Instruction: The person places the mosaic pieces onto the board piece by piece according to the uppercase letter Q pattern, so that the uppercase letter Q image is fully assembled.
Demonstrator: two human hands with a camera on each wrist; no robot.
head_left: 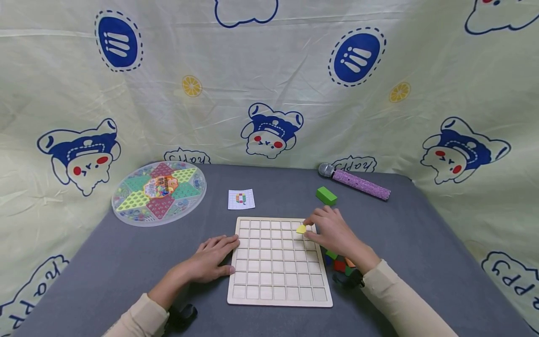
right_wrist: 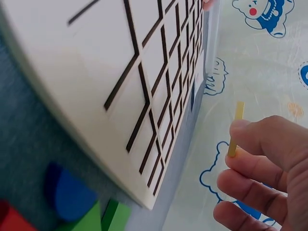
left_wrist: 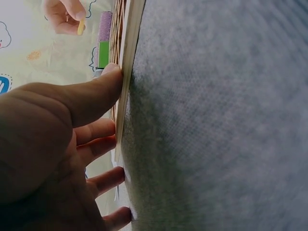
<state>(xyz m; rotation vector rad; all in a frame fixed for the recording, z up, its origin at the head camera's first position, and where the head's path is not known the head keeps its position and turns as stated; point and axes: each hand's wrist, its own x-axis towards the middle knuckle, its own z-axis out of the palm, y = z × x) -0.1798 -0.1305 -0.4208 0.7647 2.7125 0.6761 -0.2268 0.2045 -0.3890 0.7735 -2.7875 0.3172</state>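
A pale wooden board [head_left: 273, 267] with a grid of square cells lies on the grey table. At its left edge rests my left hand [head_left: 210, 262], fingers spread, with thumb and fingertips against the board's side; in the left wrist view the thumb [left_wrist: 98, 94] presses that wooden edge. Over the board's upper right cells, my right hand [head_left: 334, 234] pinches a thin yellow piece [head_left: 301, 229] between thumb and forefinger. The right wrist view shows this yellow piece [right_wrist: 239, 110] edge-on, raised off the board, with the other fingers loosely curled below it.
Several coloured blocks [head_left: 339, 265] lie by the board's right edge, partly under the right forearm. Behind are a green block [head_left: 326, 195], a purple glittery microphone [head_left: 362, 184], a small card with a coloured pattern [head_left: 241, 199] and a round star-patterned game board [head_left: 185, 191]. A printed curtain [head_left: 273, 61] hangs behind.
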